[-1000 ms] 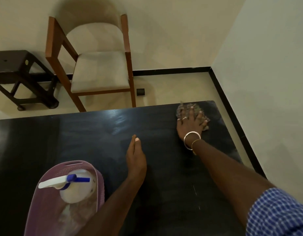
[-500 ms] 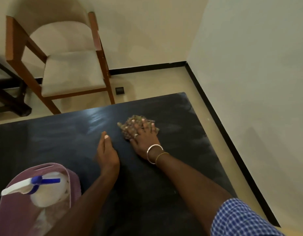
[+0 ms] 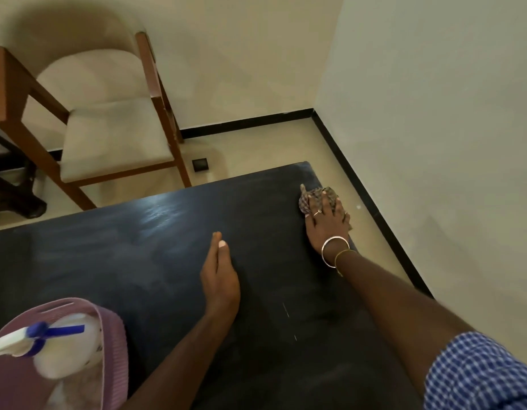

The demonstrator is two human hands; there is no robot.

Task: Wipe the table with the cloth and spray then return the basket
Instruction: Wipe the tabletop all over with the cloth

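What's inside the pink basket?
A white spray bottle with a blue-and-white trigger sits in the basket. The bottle and the picture's edge hide the basket's bottom, so anything else in there cannot be seen.

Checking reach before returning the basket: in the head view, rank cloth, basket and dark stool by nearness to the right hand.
1. Cloth, under the right hand, far right corner.
2. Basket, near left of the table.
3. Dark stool, floor, far left.
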